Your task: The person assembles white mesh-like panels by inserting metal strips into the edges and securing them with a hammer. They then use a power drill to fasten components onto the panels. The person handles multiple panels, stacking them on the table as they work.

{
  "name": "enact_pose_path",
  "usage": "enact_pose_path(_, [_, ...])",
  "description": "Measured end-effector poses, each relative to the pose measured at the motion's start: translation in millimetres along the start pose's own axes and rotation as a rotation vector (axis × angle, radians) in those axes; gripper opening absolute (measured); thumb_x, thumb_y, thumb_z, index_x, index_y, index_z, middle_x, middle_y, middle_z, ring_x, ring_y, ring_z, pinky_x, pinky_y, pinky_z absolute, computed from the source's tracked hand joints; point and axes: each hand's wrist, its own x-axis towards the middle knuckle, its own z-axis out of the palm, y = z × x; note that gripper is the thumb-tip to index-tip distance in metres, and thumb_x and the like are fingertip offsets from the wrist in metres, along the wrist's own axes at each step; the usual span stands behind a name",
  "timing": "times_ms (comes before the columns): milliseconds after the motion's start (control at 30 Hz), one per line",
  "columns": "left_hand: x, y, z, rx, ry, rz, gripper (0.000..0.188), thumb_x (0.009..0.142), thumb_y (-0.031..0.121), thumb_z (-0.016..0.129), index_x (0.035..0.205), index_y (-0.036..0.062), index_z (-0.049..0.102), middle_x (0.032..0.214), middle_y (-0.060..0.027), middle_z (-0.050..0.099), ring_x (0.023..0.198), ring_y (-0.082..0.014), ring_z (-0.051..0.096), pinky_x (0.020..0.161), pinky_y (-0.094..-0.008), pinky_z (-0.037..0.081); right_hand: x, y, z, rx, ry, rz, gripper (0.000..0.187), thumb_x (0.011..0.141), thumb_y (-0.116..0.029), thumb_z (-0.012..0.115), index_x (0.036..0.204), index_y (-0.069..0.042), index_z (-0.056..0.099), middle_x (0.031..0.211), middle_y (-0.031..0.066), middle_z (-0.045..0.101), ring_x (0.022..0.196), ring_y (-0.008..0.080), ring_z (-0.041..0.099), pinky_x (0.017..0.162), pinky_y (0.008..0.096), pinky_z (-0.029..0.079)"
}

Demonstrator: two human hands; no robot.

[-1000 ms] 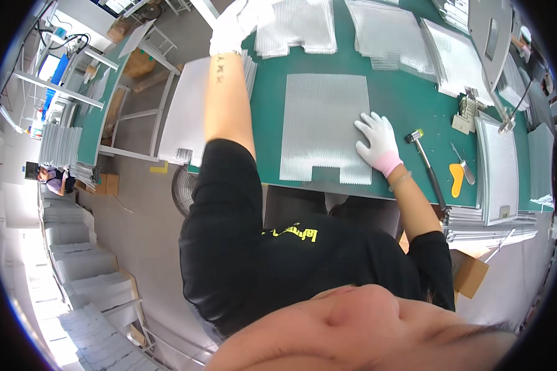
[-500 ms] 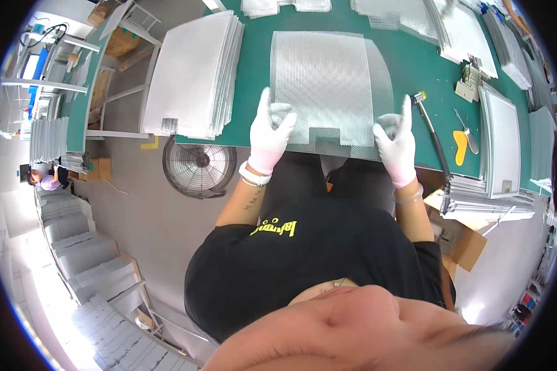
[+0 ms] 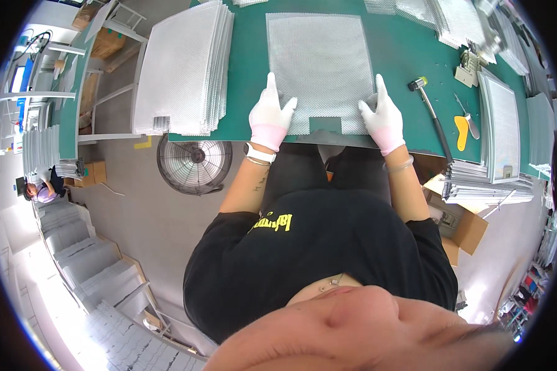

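Note:
A silvery, nearly square mesh sheet (image 3: 319, 68) lies flat on the green work table (image 3: 402, 55) in front of me; a rectangular notch is cut in its near edge. Its edges look doubled in places, as if layers lie together. Against its left edge rests my left hand (image 3: 271, 117), white-gloved, index finger stretched along the side and thumb spread inward. At the right edge, my right hand (image 3: 384, 120) mirrors this, index finger pointing away and thumb over the near corner. The other fingers of both hands are partly hidden.
A tall stack of mesh sheets (image 3: 179, 68) stands on the left. To the right lie a hammer (image 3: 431, 111), a yellow-handled tool (image 3: 461, 133) and framed mesh panels (image 3: 500, 130). A floor fan (image 3: 195, 162) stands below the table's left edge. Another person (image 3: 43, 190) is far left.
The mesh layers were offset, one curving out to the right; now their sides lie nearly even. My hands have come in to both edges, the right one moving left.

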Motion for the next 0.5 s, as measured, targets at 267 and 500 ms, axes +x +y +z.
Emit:
enact_pose_path(267, [-0.5, -3.9, 2.7, 0.023, -0.016, 0.026, 0.081, 0.086, 0.038, 0.074, 0.15, 0.0043, 0.038, 0.107, -0.0142, 0.064, 0.091, -0.032, 0.066, 0.076, -0.0405, 0.055, -3.3, 0.3, 1.7, -0.097, -0.08, -0.013, 0.067, 0.089, -0.026, 0.069, 0.148, -0.009, 0.043, 0.105, 0.0148, 0.064, 0.091, 0.0335, 0.066, 0.08, 0.0412, 0.055])
enact_pose_path(500, [-0.1, -5.3, 5.2, 0.105, -0.013, 0.017, 0.077, 0.085, 0.04, 0.074, 0.148, 0.0066, 0.043, 0.108, -0.0124, 0.064, 0.096, -0.0295, 0.066, 0.081, -0.0394, 0.055, -1.0, 1.5, 2.3, -0.15, -0.103, -0.029, 0.06, 0.091, -0.029, 0.067, 0.144, -0.01, 0.048, 0.103, 0.0158, 0.063, 0.089, 0.0354, 0.066, 0.078, 0.0439, 0.055])
